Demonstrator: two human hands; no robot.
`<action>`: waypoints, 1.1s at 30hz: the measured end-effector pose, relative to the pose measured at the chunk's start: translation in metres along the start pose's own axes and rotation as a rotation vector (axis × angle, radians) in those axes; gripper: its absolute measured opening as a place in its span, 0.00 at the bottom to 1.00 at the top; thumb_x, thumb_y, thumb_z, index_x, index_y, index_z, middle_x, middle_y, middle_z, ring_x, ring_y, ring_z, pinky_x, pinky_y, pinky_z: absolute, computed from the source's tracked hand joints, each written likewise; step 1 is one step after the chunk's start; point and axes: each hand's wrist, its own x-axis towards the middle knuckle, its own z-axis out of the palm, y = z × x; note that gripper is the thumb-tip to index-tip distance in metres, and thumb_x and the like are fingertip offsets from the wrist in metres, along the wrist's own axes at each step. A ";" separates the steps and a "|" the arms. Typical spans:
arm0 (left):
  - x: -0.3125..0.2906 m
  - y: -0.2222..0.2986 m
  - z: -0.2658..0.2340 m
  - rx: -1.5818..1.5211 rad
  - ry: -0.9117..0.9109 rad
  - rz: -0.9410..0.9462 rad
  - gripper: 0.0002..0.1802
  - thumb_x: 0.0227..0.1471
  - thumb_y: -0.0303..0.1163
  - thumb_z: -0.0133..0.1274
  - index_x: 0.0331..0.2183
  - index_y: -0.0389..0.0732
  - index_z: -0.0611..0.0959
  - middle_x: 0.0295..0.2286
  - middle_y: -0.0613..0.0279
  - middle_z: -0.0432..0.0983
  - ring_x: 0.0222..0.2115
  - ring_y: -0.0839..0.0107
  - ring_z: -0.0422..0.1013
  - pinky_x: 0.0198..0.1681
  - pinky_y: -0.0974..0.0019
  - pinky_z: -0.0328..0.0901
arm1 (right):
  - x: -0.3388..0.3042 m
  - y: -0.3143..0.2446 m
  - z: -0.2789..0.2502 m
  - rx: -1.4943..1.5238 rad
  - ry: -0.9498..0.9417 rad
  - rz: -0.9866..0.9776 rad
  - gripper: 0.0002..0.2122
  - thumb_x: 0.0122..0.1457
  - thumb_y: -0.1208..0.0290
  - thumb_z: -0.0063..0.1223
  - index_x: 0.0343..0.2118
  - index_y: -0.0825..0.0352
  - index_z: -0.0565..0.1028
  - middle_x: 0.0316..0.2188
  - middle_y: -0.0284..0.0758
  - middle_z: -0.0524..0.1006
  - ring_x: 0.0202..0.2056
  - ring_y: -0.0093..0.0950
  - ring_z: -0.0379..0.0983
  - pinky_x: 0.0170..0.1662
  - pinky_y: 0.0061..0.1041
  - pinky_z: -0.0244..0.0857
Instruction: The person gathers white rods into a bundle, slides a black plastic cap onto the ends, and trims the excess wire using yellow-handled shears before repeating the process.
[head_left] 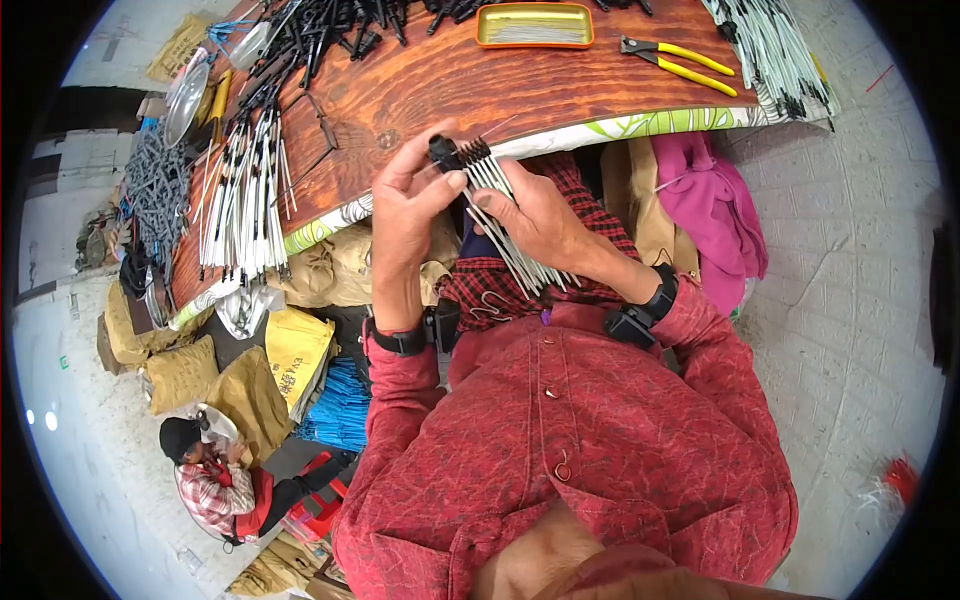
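Over the near edge of the table, my left hand (408, 205) pinches a small black round fitting (443, 152) between thumb and fingers. Close against it, my right hand (535, 215) wraps round a bundle of thin white rods (515, 262) with dark upper ends. The rods slant down to the right, and their lower ends hang above my lap. The fitting meets the dark ends; whether any rod is joined to it I cannot tell. Fine wire-like strands (500, 128) stick up near the rod tops.
On the wooden table (440, 85) are yellow-handled pliers (680, 65), an orange-rimmed tray (535, 42) of thin wires, black parts (330, 30) and rod bundles (245, 200) over the left edge. Sacks (185, 375) and blue rods (340, 405) lie left, near a seated person (215, 490).
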 end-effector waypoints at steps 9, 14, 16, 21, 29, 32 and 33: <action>-0.018 -0.005 -0.033 0.039 0.071 0.022 0.28 0.47 0.21 0.63 0.51 0.33 0.75 0.43 0.55 0.78 0.44 0.71 0.75 0.49 0.70 0.68 | 0.012 0.005 0.026 0.026 -0.105 0.035 0.17 0.69 0.59 0.43 0.46 0.72 0.67 0.29 0.39 0.76 0.30 0.27 0.74 0.37 0.29 0.69; -0.018 -0.001 -0.036 0.003 0.020 0.032 0.26 0.47 0.21 0.63 0.50 0.33 0.75 0.42 0.57 0.79 0.44 0.71 0.75 0.50 0.70 0.67 | 0.014 0.007 0.018 0.049 -0.167 0.066 0.20 0.68 0.55 0.42 0.49 0.71 0.68 0.30 0.42 0.75 0.32 0.33 0.73 0.40 0.33 0.67; -0.023 0.005 -0.035 -0.018 -0.016 0.012 0.26 0.47 0.22 0.63 0.50 0.33 0.76 0.42 0.58 0.79 0.43 0.72 0.75 0.50 0.70 0.67 | 0.014 0.003 0.015 0.077 -0.160 0.035 0.21 0.68 0.55 0.42 0.49 0.71 0.67 0.29 0.45 0.75 0.31 0.36 0.73 0.39 0.35 0.67; -0.020 0.005 -0.039 -0.034 -0.048 -0.015 0.26 0.48 0.22 0.63 0.50 0.32 0.76 0.43 0.58 0.79 0.43 0.72 0.75 0.50 0.69 0.67 | 0.009 -0.009 0.010 0.109 -0.266 0.120 0.22 0.69 0.52 0.40 0.47 0.70 0.69 0.35 0.33 0.74 0.38 0.24 0.68 0.45 0.28 0.65; -0.021 -0.030 -0.047 -0.078 0.071 -0.097 0.28 0.50 0.21 0.63 0.53 0.33 0.76 0.45 0.57 0.79 0.42 0.73 0.75 0.48 0.70 0.69 | 0.007 0.012 0.010 0.076 -0.282 0.173 0.23 0.69 0.50 0.40 0.49 0.70 0.69 0.36 0.33 0.74 0.39 0.23 0.68 0.46 0.28 0.65; -0.023 -0.031 -0.044 -0.053 0.074 -0.096 0.28 0.50 0.22 0.63 0.53 0.33 0.76 0.44 0.57 0.79 0.42 0.74 0.75 0.47 0.71 0.69 | 0.005 0.018 0.012 0.103 -0.265 0.160 0.23 0.69 0.50 0.40 0.49 0.70 0.69 0.36 0.33 0.74 0.39 0.23 0.68 0.47 0.28 0.65; -0.024 -0.031 -0.044 -0.041 0.076 -0.095 0.28 0.50 0.22 0.63 0.53 0.33 0.76 0.44 0.57 0.79 0.41 0.74 0.75 0.47 0.71 0.69 | 0.005 0.019 0.013 0.143 -0.254 0.139 0.23 0.69 0.50 0.40 0.49 0.70 0.69 0.36 0.32 0.74 0.39 0.23 0.68 0.47 0.28 0.65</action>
